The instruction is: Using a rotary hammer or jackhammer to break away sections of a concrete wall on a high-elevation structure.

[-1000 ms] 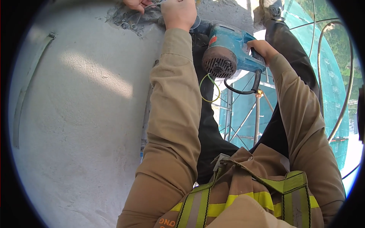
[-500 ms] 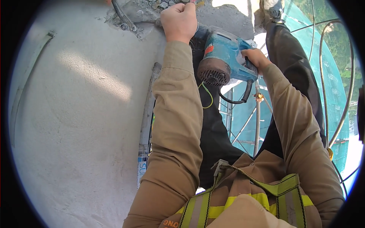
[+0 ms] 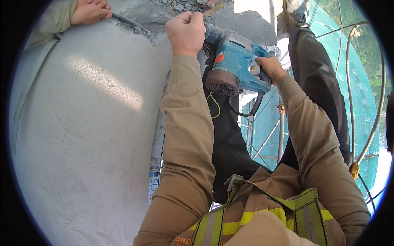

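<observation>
A blue demolition hammer [image 3: 236,61] with a dusty brown motor end lies across in front of my legs, its front pointing left. My left hand [image 3: 186,33] is closed in a fist at its front end, around a side handle that the fingers mostly hide. At the rear, my right hand [image 3: 271,69] wraps around the loop handle; the trigger fingers are out of sight. A thin chisel bit [image 3: 157,23] reaches left past my left fist to the broken concrete edge. Beside its tip, a dark metal bar [image 3: 126,21] sticks out of the concrete.
At upper left a co-worker's hands [image 3: 91,11] are at the bar's outer end. A pale concrete wall [image 3: 90,151] fills the left side. Rubble [image 3: 179,7] lies at the top. Scaffold tubes [image 3: 281,127], green netting [image 3: 361,98] and a looping hose [image 3: 348,74] are on the right.
The demolition hammer and both my hands have shifted a little left; the hammer's motor end sits slightly lower. The co-worker's hands and sleeve have come into view at upper left, at the bar.
</observation>
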`<act>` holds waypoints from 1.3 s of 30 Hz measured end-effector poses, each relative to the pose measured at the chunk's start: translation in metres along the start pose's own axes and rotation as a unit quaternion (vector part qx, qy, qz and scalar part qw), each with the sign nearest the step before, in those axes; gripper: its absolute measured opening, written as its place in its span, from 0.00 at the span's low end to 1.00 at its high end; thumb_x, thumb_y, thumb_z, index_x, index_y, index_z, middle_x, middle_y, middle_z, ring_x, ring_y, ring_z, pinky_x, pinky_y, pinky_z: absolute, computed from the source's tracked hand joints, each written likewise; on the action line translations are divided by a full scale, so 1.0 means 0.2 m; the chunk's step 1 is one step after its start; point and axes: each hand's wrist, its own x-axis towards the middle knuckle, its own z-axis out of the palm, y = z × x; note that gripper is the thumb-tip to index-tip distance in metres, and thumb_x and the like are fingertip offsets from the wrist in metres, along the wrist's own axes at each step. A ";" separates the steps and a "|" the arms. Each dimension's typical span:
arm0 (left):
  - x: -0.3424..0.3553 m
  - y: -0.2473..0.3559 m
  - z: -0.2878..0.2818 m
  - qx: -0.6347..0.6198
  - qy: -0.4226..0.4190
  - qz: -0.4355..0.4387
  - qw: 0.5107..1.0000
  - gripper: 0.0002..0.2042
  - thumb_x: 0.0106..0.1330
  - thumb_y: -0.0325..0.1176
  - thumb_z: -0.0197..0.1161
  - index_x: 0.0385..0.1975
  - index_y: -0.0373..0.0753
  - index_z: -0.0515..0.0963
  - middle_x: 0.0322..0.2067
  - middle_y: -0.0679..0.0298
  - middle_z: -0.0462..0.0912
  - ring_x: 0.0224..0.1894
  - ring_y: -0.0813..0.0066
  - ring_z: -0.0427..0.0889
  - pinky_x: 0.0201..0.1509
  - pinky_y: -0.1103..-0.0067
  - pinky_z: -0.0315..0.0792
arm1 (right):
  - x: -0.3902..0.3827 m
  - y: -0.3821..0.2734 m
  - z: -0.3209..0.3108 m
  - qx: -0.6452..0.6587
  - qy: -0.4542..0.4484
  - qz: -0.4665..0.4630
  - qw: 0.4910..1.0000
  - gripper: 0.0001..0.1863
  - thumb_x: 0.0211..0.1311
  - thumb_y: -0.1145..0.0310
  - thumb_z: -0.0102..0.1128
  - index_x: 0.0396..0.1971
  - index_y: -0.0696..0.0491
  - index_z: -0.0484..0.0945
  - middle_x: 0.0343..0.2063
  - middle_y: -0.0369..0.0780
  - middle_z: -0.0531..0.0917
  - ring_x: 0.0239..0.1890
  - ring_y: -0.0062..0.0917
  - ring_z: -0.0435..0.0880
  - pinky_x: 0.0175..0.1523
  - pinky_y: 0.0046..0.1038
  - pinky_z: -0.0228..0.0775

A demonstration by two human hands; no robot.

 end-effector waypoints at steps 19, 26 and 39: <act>-0.02 0.06 0.05 -0.068 0.028 -0.027 0.997 0.15 0.65 0.25 0.58 0.14 0.35 0.71 0.15 0.63 0.72 0.22 0.70 0.74 0.34 0.73 0.72 | -0.20 -0.11 -0.21 0.050 -0.042 0.004 0.998 0.27 0.57 0.74 0.65 0.55 0.65 0.67 0.42 0.48 0.82 0.36 0.34 0.88 0.41 0.35 0.85; 0.00 0.07 -0.11 -0.138 0.055 -0.046 0.988 0.15 0.66 0.27 0.55 0.14 0.39 0.67 0.16 0.62 0.71 0.24 0.67 0.73 0.45 0.66 0.74 | -0.36 -0.21 -0.20 0.192 -0.134 0.000 0.972 0.21 0.61 0.73 0.64 0.52 0.60 0.69 0.36 0.45 0.80 0.30 0.29 0.84 0.39 0.33 0.83; -0.37 -0.12 -0.23 -0.247 0.089 -0.015 0.965 0.13 0.71 0.30 0.58 0.21 0.40 0.67 0.27 0.61 0.78 0.44 0.69 0.78 0.60 0.66 0.69 | -0.20 -0.20 -0.26 0.294 -0.243 -0.041 0.924 0.10 0.64 0.75 0.59 0.44 0.58 0.75 0.25 0.39 0.79 0.25 0.27 0.81 0.32 0.29 0.75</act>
